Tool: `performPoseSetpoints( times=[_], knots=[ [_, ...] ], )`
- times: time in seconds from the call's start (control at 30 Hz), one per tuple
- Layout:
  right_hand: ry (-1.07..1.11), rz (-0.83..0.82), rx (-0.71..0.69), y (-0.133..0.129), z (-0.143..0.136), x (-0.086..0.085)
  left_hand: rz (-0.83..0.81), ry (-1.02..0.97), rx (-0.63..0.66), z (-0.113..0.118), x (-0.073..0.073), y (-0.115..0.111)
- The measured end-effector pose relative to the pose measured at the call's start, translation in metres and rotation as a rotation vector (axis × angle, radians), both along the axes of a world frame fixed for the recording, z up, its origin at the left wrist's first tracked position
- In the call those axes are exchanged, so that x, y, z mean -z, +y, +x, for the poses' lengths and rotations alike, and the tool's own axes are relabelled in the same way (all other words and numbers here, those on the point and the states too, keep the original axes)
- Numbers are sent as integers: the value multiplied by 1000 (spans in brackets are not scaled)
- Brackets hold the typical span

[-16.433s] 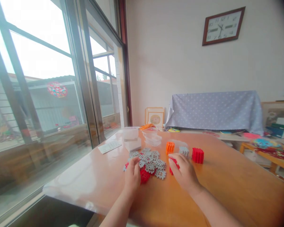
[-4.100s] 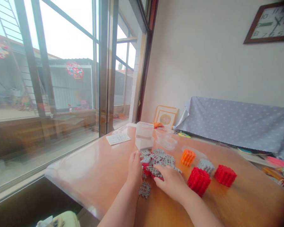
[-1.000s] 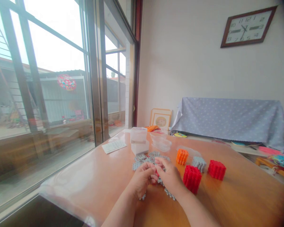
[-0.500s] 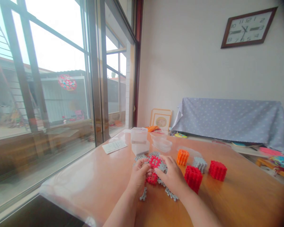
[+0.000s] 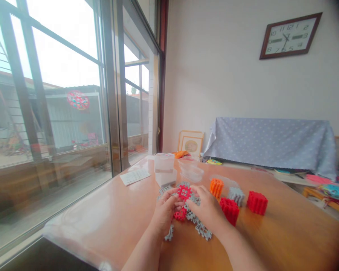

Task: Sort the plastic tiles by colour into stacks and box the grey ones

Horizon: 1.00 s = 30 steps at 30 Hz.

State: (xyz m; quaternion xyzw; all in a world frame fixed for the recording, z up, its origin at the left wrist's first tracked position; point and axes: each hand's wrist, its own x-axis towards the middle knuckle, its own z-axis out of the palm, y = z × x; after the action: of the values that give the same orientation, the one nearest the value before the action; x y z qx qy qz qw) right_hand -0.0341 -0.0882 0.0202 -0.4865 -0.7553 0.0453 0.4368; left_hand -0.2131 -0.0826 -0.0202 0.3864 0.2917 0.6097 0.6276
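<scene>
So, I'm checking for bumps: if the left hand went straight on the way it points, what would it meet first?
Ahead of the left hand is probably the upper red piece first, with the right hand beyond; depth is unclear, so grey pieces nearby might come sooner.

Wall clock (image 5: 290,35) bears hour numerals, 10, 11 and 12 among them; paper (image 5: 135,176) print illegible
</scene>
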Motion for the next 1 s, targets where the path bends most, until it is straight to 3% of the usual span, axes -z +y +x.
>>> performPoseSetpoints(
  times=[0.17,0.27,0.37,0.57,0.73,1.0],
  knots=[
    [115,-75,-40,-5,29,-29,23,60,-63,-2,1,2],
    [163,-106,-63,-5,67,-43,51,117,-102,-2,3,4],
    [188,-148,-46,-8,111,-46,64,183,-137,0,2,4],
    [188,-252,8,-11,171,-21,54,323,-164,9,-12,-4],
    [195,-218,-44,-1,178,-1,88,425,-175,14,-13,-7],
    [234,-254,-61,8,186,11,115,503,-152,14,-12,-7]
  ],
)
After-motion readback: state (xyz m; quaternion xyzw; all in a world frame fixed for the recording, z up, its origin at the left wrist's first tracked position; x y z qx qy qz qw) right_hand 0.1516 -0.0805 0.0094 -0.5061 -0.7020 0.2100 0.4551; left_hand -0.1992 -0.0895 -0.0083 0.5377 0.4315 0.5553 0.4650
